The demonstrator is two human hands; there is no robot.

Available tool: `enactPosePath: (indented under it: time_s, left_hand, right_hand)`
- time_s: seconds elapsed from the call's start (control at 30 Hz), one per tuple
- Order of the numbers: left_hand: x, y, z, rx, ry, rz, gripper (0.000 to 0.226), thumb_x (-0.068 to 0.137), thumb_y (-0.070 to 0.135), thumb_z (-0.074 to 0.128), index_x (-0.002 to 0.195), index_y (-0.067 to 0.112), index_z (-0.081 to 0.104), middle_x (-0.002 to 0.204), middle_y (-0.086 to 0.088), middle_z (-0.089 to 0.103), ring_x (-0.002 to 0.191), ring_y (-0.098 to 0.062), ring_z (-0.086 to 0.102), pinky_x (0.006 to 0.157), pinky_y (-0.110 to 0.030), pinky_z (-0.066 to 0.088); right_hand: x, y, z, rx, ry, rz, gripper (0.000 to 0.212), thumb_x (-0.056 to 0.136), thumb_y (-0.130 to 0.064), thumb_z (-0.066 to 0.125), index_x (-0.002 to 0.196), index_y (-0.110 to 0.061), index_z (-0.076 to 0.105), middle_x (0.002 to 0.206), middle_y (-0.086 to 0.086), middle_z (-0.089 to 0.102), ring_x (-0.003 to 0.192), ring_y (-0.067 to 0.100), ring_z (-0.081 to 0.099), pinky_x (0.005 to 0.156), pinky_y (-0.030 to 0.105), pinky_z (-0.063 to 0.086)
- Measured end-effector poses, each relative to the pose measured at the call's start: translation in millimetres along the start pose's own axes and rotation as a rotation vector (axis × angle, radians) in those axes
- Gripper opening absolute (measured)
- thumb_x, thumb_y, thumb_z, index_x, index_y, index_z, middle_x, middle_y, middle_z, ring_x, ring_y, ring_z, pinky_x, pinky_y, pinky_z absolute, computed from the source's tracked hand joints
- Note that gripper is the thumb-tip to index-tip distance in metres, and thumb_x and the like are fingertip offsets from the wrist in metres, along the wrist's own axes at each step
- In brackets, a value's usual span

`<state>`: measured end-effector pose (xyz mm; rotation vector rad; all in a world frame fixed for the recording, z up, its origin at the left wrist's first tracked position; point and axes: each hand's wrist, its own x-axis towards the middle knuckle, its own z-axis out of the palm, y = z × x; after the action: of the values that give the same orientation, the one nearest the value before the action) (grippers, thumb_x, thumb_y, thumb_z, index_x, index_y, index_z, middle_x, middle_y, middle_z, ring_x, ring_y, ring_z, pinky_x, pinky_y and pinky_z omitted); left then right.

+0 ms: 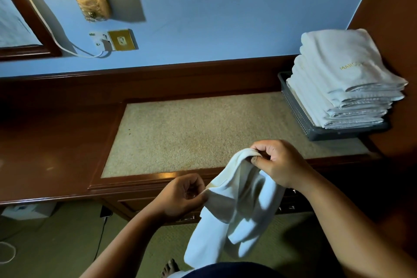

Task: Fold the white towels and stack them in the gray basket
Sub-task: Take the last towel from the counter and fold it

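White towel [237, 221] hangs lengthwise downward, top edge pinched by left hand [180, 196] and right hand [277, 162].

The loose towel [237, 210] is plain white, bluish in its shade. The folded towels [343, 88] are white too, the top one with gold letters. The basket [297, 110] is gray, with a pattern of small holes. The desk [56, 142] is red-brown wood, its inlay [203, 131] beige and speckled. The wall [225, 7] is light blue, the carpet [56, 244] olive green.
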<state>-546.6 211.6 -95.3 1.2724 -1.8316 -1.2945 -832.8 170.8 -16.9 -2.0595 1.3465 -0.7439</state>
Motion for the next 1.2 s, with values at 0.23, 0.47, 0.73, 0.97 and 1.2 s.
enactPosePath:
  time_s: [0.23, 0.47, 0.73, 0.97, 1.2]
  left_hand:
    - [-1, 9, -3, -0.166, 0.087, -0.009, 0.028, 0.079, 0.031, 0.081, 0.081, 0.011, 0.062, 0.094, -0.009, 0.072, 0.084, -0.021, 0.064, 0.077, -0.041, 0.051]
    - [-4, 3, -1, 0.105, 0.117, -0.010, 0.017, 0.087, 0.027, 0.075, 0.089, 0.024, 0.059, 0.073, 0.005, 0.061, 0.064, -0.006, 0.050, 0.059, -0.028, 0.042]
    - [-12, 26, -22, 0.256, 0.038, 0.012, 0.019, 0.095, 0.046, 0.062, 0.078, 0.036, 0.061, 0.063, 0.016, 0.051, 0.058, 0.000, 0.044, 0.055, -0.023, 0.035]
    - [-13, 81, -21, -0.101, -0.026, 0.053, 0.058, 0.091, 0.056, 0.058, 0.083, -0.002, 0.055, 0.070, -0.001, 0.050, 0.065, -0.015, 0.049, 0.057, -0.028, 0.039]
    - [8, 99, 12, -0.333, 0.090, 0.022, 0.051, 0.095, 0.038, 0.057, 0.090, -0.013, 0.054, 0.073, -0.014, 0.056, 0.067, -0.023, 0.054, 0.060, -0.034, 0.045]
  right_hand:
    - [3, -7, 7, 0.040, -0.055, -0.040, 0.012, 0.080, -0.028, 0.060, 0.069, -0.026, 0.065, 0.066, -0.004, 0.062, 0.065, 0.009, 0.057, 0.065, 0.031, 0.045]
    - [7, -11, 12, 0.029, -0.085, -0.085, 0.015, 0.082, -0.028, 0.061, 0.067, -0.031, 0.061, 0.063, -0.010, 0.059, 0.062, 0.005, 0.054, 0.059, 0.023, 0.039]
    - [1, 11, 0, 0.034, -0.140, 0.077, 0.035, 0.088, -0.015, 0.067, 0.065, -0.039, 0.061, 0.058, -0.017, 0.056, 0.059, -0.001, 0.051, 0.061, 0.024, 0.040]
    - [-4, 32, 7, -0.012, -0.174, 0.215, 0.022, 0.090, -0.047, 0.068, 0.075, -0.031, 0.066, 0.066, -0.014, 0.064, 0.063, 0.000, 0.057, 0.064, 0.029, 0.044]
    - [-15, 32, 36, -0.057, 0.010, 0.295, 0.013, 0.090, -0.043, 0.067, 0.093, -0.037, 0.056, 0.070, -0.005, 0.065, 0.066, 0.000, 0.060, 0.068, 0.028, 0.046]
